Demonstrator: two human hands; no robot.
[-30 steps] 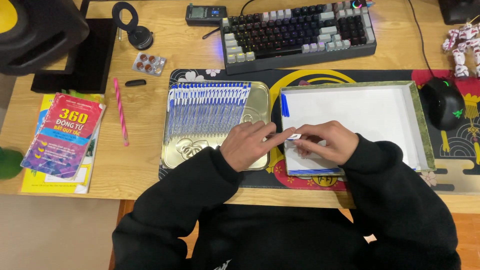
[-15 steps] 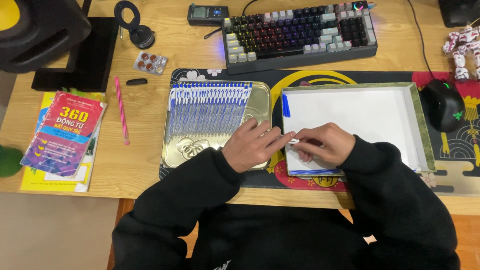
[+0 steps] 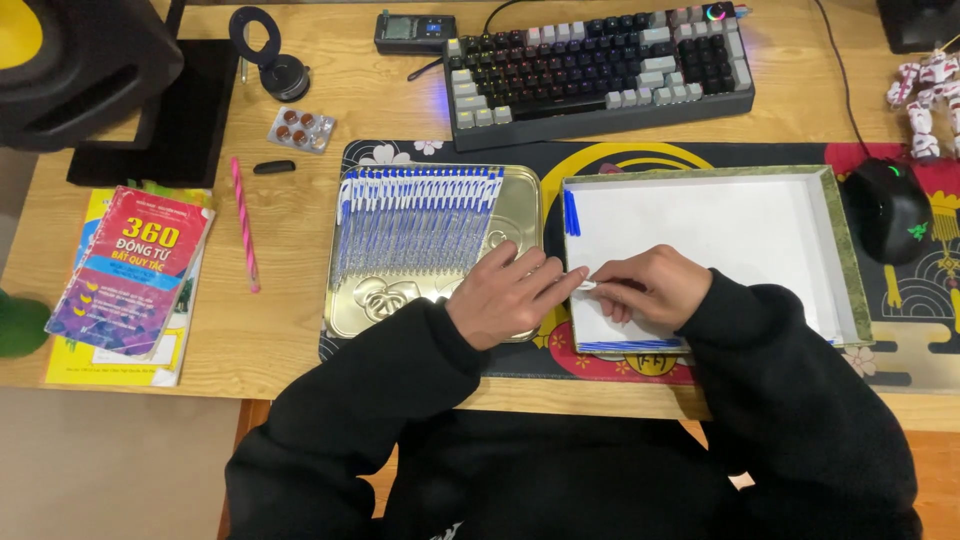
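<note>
- Pen [image 3: 592,284], small, white and blue, sits pinched between both hands at the near left corner of a white box lid [image 3: 720,225].
- Left hand [image 3: 510,293] rests over the gold tin tray [image 3: 520,205], its fingertips closed on the pen's end.
- Right hand [image 3: 655,288] grips the pen's other end, inside the lid.
- Row of blue-and-white pens [image 3: 415,215] fills the tray.
- 1 blue cap [image 3: 571,212] lies in the lid's far left corner.
- Keyboard [image 3: 600,65] sits beyond.
</note>
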